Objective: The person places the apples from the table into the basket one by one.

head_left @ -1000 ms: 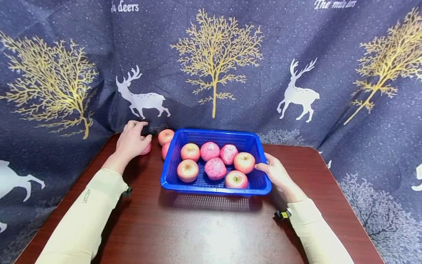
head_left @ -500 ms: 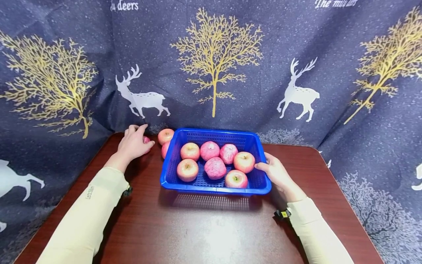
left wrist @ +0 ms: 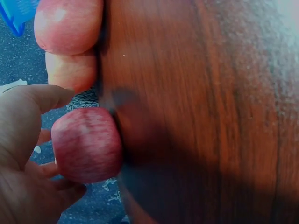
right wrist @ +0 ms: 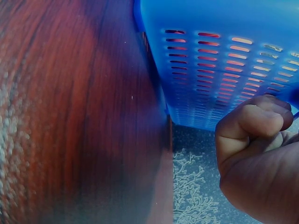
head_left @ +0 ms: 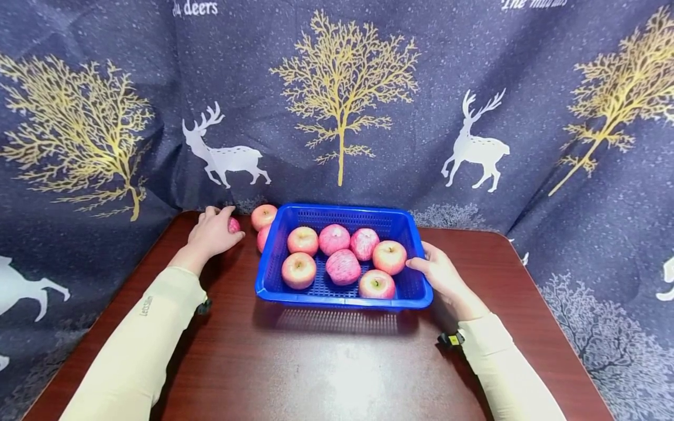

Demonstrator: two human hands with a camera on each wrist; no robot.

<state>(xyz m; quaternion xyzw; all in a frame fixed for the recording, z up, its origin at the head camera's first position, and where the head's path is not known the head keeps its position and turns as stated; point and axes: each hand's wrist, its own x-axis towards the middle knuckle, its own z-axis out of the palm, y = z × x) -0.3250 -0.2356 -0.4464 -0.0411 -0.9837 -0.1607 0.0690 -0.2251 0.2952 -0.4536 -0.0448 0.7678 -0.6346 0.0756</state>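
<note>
My left hand (head_left: 210, 234) is round a red apple (left wrist: 87, 145) at the table's far left. In the left wrist view its thumb stands a little apart from the apple, and its fingers are partly hidden behind the fruit. My right hand (head_left: 444, 278) grips the right rim of a blue plastic basket (head_left: 344, 302), thumb over the edge; in the right wrist view the curled fingers (right wrist: 254, 121) show against the perforated wall. Several apples lie in the basket, among them a striped red apple (head_left: 343, 267) and a yellowish-red apple (head_left: 299, 271).
Two more apples stand on the table between my left hand and the basket: a paler apple (head_left: 263, 217) behind, a redder apple (head_left: 263, 238) against the basket's left side. The brown wooden table (head_left: 316, 374) ends at a dark printed cloth (head_left: 379, 169) with deer and trees.
My left hand has come down and slightly towards me over the far-left apple, its fingers now lower round it. My right hand and the basket have stayed in place.
</note>
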